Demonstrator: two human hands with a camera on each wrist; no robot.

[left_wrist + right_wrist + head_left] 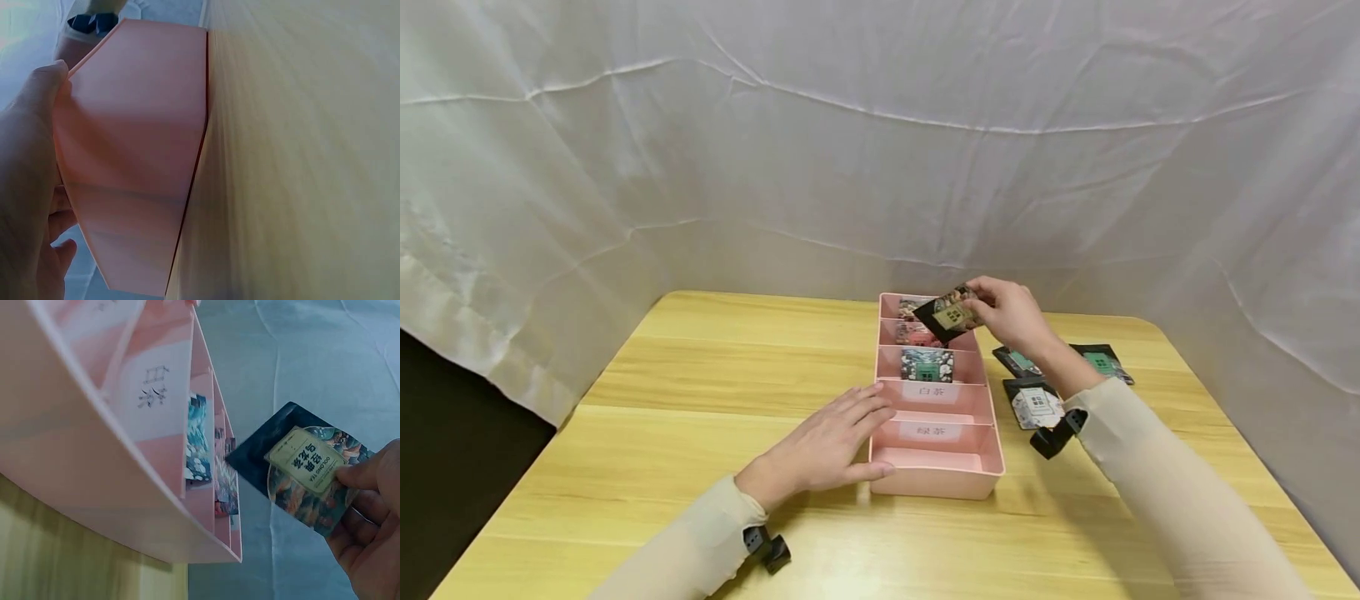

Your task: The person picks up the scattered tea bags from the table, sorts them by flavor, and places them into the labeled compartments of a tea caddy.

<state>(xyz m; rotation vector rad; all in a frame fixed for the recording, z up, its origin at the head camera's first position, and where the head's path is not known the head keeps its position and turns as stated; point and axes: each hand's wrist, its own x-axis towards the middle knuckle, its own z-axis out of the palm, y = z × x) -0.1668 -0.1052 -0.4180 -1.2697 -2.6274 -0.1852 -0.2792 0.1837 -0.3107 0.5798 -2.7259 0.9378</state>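
A dark tea sachet (950, 315) with a pale yellow label reading "OOLONG TEA" is pinched between the thumb and fingers of my right hand (1017, 315). It is held tilted over the far compartments of a pink divided box (936, 483). My left hand (822, 440) rests on the box's left rim near its front, fingers spread and thumb at the front corner. Inside the box, a teal patterned sachet (198, 440) stands in the middle compartment. Behind it are a red sachet (916, 335) and, farthest back, another sachet (908, 308) partly hidden.
Right of the box lie a white-patterned sachet (1034, 405) and two green-labelled ones, one farther right (1103, 363) and one partly covered by my right arm (1017, 362). Paper labels mark the front dividers (931, 392). A pale curtain (880, 167) hangs behind the wooden table (715, 375).
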